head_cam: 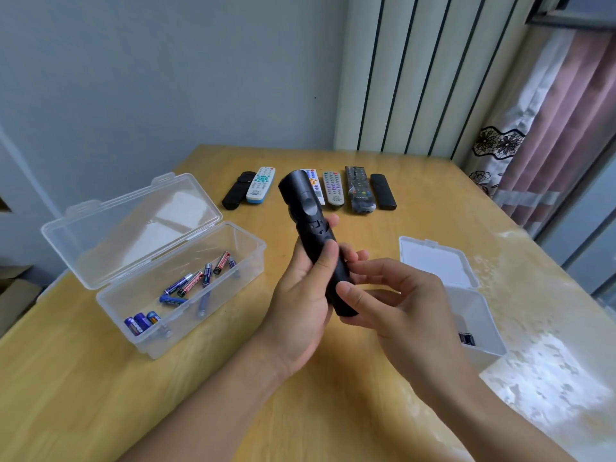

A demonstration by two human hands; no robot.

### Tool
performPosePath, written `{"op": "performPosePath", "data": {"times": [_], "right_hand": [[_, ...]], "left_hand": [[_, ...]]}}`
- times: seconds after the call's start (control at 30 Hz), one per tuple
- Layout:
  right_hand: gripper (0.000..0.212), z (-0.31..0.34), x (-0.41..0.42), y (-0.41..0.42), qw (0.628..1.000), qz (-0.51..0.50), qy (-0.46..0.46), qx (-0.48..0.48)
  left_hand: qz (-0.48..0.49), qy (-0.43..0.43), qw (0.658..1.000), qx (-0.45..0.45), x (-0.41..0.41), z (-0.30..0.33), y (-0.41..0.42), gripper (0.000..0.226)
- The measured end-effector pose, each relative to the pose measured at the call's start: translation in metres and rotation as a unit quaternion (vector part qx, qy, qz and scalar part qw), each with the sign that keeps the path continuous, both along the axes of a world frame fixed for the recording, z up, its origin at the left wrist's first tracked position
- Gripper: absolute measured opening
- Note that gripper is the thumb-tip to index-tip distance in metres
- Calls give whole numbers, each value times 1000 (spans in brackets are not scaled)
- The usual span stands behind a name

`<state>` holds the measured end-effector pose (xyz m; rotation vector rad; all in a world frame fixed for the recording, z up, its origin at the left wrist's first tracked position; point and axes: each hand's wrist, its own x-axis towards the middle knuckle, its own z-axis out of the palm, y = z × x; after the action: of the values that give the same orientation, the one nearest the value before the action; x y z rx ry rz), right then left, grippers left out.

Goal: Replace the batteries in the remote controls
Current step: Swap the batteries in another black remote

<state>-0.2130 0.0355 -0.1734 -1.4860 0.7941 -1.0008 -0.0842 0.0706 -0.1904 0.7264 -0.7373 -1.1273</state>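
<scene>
The left hand [301, 295] is gripping the black remote [316, 241] around its middle, above the table's [100, 395] centre; the right hand [396, 295] is pinching its lower end. Rigid, light, smooth plastic: likely slippery, so hold the narrow waist.

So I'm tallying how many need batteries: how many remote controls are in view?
7: one black remote held in both hands, six in a row at the table's far edge. None seem hidden.
</scene>
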Motion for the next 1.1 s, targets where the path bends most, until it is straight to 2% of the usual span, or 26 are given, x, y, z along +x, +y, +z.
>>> {"op": "performPosePath", "data": {"times": [0.3,0.47,0.57,0.63,0.7,0.77,0.87,0.97,1.1], "right_hand": [[17,3,-3,3,999,9,1,-50],[18,6,-6,0,997,1,7,-74],[20,8,-8,-2,997,10,19,-73],[20,9,-9,-3,997,29,36,-67],[20,8,-9,-3,996,42,54,-56],[17,7,-9,-1,995,55,74,-39],[13,9,-7,3,986,138,83,37],[12,13,-7,5,963,215,68,145],[15,13,-7,5,952,238,64,180]], "left_hand": [[40,-108,993,-10,-5,2,2,34],[35,-105,994,1,-2,3,4,35],[33,-38,999,-3,6,10,2,39],[44,89,995,-16,19,17,0,45],[52,208,977,-23,31,22,-2,40],[42,254,966,-16,36,21,-1,34],[14,241,970,-13,29,18,-1,35],[7,175,984,-21,21,21,-1,38],[-9,148,988,-31,17,21,3,41]]}}
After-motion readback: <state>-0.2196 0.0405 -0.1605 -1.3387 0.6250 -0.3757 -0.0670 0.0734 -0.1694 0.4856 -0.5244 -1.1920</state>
